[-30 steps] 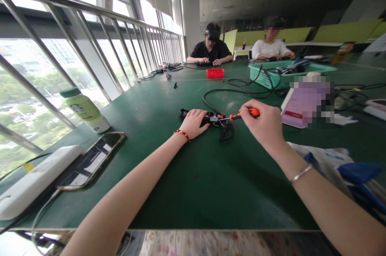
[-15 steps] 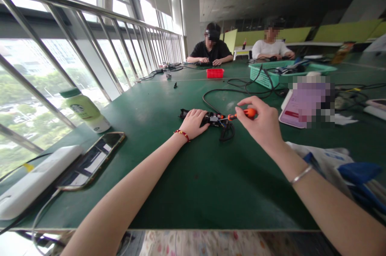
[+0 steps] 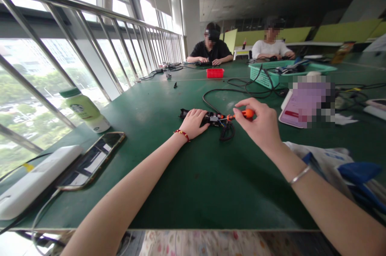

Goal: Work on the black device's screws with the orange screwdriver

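Observation:
My left hand (image 3: pixel 195 122) is closed over a long black device (image 3: pixel 213 119), pressing it down on the green table. The device's right end is opened up, showing a grey block and thin coloured wires, with a looped black cord beside it. An orange-handled screwdriver (image 3: pixel 249 114) lies between the thumb and fingers of my right hand (image 3: pixel 263 124). Its shaft points left, and the tip is at the grey block inside the device. At this size I cannot tell exactly which part the tip touches.
A teal basket (image 3: pixel 259 77) of parts, black cables and a small red tray (image 3: pixel 215 73) are farther back. Two people sit across the table. At left are a green bottle (image 3: pixel 86 110), a phone (image 3: pixel 93 161) and a white power strip (image 3: pixel 39 181); at right, a plastic bag (image 3: pixel 324 159).
My right hand and the screwdriver have shifted slightly to the left. My left hand and the device stay in place.

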The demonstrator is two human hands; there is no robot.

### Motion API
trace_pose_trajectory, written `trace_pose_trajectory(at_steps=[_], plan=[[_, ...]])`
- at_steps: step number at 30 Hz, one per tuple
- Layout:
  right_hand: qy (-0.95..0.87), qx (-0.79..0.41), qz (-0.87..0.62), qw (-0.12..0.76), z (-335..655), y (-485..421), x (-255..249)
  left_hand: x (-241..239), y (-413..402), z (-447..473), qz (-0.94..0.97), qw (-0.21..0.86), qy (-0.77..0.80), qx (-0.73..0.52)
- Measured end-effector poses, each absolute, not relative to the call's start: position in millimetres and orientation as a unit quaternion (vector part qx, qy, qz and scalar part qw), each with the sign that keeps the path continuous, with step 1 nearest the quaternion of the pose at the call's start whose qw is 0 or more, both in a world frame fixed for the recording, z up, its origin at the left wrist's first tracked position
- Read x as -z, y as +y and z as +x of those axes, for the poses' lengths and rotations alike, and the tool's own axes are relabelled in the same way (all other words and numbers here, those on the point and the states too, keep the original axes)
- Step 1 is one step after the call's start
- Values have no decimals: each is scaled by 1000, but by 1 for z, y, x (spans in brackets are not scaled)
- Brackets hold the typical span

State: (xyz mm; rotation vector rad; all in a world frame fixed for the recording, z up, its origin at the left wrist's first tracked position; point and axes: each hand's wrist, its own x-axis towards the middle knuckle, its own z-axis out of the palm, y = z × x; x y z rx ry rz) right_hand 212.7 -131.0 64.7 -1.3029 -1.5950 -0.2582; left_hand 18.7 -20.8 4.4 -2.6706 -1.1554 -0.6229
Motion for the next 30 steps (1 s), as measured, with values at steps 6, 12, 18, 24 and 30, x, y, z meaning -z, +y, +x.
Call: trace_pose_trajectory(at_steps=[6,12,18,24,30], plan=[[-685,105,-488,530,214,-129,-63,-4,-21,19,-894,80,-383,216],[-667,109,-535,507,213,-130,-63,-4,-21,19,-894,80,-385,213],[-680,109,-498,527,213,-129,-62,-4,-21,18,-894,86,-387,212],[-669,105,-522,519,213,-130,-63,-5,-21,19,-894,89,-386,209],[-674,114,-514,518,213,-130,-63,-4,-21,19,-893,91,-386,211]])
